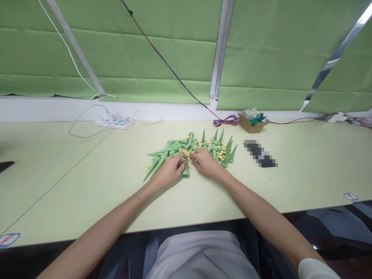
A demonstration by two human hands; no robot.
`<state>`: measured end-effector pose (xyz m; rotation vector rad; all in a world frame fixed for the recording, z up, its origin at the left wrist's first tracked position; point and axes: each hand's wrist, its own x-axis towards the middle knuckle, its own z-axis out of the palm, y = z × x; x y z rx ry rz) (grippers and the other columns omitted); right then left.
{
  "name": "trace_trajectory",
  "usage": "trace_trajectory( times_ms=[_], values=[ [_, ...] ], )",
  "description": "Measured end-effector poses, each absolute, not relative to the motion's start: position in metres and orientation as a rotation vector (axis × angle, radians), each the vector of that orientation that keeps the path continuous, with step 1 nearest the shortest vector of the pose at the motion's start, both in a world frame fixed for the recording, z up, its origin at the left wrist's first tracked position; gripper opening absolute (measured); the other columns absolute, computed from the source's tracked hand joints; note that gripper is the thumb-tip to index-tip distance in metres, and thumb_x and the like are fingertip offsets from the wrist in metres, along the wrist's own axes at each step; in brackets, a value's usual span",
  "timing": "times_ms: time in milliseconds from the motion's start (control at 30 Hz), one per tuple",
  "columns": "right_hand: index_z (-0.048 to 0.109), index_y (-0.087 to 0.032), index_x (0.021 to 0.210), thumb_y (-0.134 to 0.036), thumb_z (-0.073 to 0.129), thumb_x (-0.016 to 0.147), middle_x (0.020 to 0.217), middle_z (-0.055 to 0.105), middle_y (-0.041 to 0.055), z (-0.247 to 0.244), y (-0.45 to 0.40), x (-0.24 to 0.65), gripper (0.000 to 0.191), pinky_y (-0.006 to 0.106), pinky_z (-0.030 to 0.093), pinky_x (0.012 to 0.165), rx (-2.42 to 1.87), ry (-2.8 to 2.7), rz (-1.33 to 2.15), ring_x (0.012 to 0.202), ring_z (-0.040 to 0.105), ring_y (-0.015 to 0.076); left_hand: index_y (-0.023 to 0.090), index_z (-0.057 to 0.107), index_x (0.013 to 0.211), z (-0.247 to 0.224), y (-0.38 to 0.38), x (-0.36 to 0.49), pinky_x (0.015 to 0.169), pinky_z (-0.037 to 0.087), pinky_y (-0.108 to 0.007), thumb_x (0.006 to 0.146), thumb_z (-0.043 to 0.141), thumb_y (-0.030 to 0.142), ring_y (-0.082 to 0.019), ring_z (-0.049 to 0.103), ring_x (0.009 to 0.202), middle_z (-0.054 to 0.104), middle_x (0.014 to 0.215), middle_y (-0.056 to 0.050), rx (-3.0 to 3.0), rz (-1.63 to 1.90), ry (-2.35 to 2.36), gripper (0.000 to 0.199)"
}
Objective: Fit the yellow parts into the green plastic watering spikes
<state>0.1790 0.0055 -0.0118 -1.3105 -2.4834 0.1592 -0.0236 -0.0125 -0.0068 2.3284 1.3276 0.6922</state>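
Green plastic spikes (158, 167) with round collars lie in a loose pile at the middle of the table, and several more (228, 153) stand point up on the right. Small yellow pieces (221, 151) are scattered among them. My left hand (173, 167) has its fingers closed at the pile's front, beside a green spike (185, 173); what it grips is too small to name. Close by on the right, my right hand (203, 161) pinches at the yellow pieces, fingertips nearly meeting the left ones. Its held item is hidden.
Behind the pile sit a cardboard box (252, 124) with plastic wrap and a bundle of red-blue wire (226, 121). A power strip (116, 123) is at the back left. A blurred dark object (260, 154) lies right. The table edge (186, 228) is near my body.
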Motion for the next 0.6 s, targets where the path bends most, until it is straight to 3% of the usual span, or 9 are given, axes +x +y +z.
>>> trace_trajectory(
  times_ms=[333,600],
  values=[
    [0.072,-0.014,0.100,-0.012,0.062,0.097,0.099,0.064,0.0099,-0.0151,0.0081,0.1797,0.011,0.034,0.039,0.089,-1.293,-2.471,0.189,0.100,0.056,0.0242,0.020,0.070,0.100,0.0044,-0.0092,-0.0292,0.067,0.041,-0.031,0.097,0.050,0.033,-0.018,0.053,0.059,0.065,0.067,0.000,2.279,0.886,1.380,0.024],
    [0.069,-0.015,0.090,-0.016,0.064,0.097,0.093,0.063,0.0082,-0.0139,0.0069,0.1786,0.008,0.033,0.037,0.085,-1.335,-2.457,0.188,0.095,0.056,0.0231,0.021,0.070,0.095,-0.0008,-0.0080,-0.0279,0.064,0.039,-0.031,0.096,0.049,0.029,-0.019,0.057,0.061,0.066,0.067,0.000,2.324,0.785,1.384,0.022]
  ],
)
